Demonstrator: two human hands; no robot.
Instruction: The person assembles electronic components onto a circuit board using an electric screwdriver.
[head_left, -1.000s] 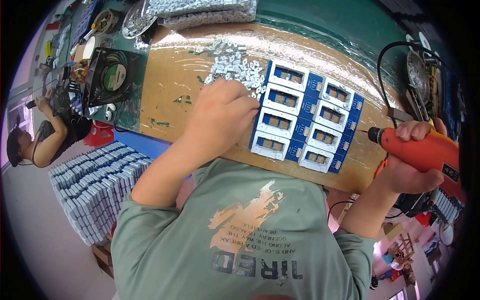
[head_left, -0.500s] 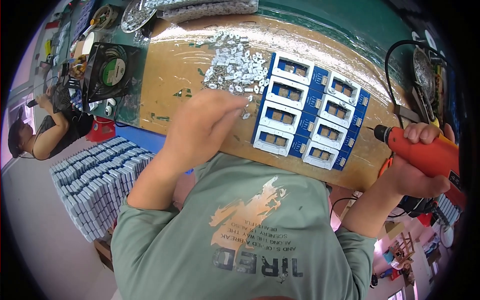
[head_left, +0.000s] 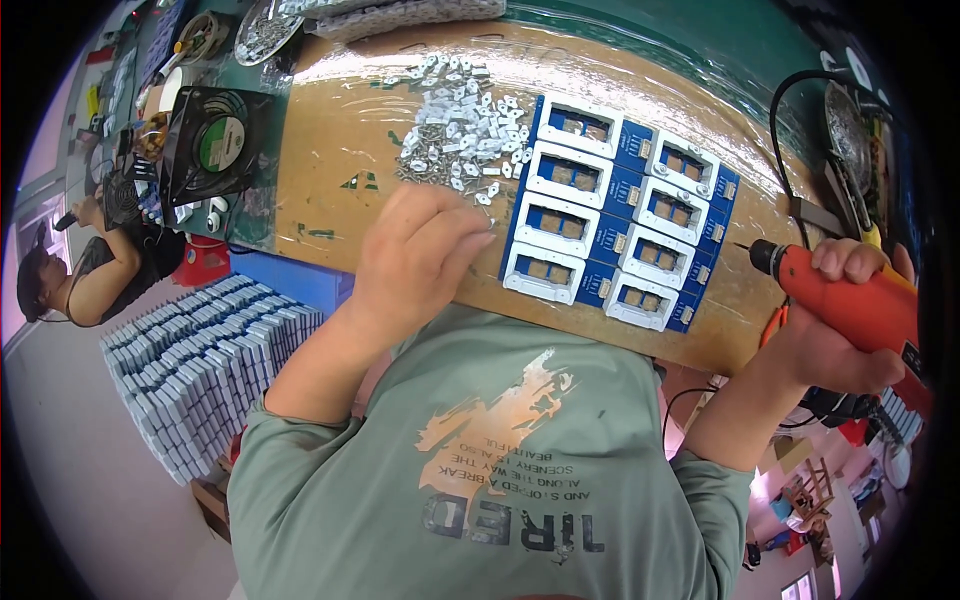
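Observation:
My left hand [head_left: 425, 250] is at the near edge of a pile of small white plastic pieces and screws [head_left: 460, 135]. Its fingers are bent and pressed together, and whatever may be between the tips is hidden. Right of that hand lies a blue circuit board panel [head_left: 625, 185] carrying two columns of white rectangular frames [head_left: 568, 172]. Small fastened pieces show at the lower corners of the far right frame [head_left: 684, 163]. My right hand [head_left: 840, 320] grips a red electric screwdriver [head_left: 845, 295], its bit pointing left, just off the panel's right side.
A black fan [head_left: 218, 145] stands on the left of the table, with a dish of small metal parts [head_left: 268, 30] behind it. Stacked white-and-blue parts [head_left: 210, 360] rise at lower left. A black cable [head_left: 785, 130] runs along the right. Another person [head_left: 100, 260] works at far left.
My left hand has drawn back a little from the loose pieces, and its fingers have curled in more. My right hand keeps the screwdriver in nearly the same place.

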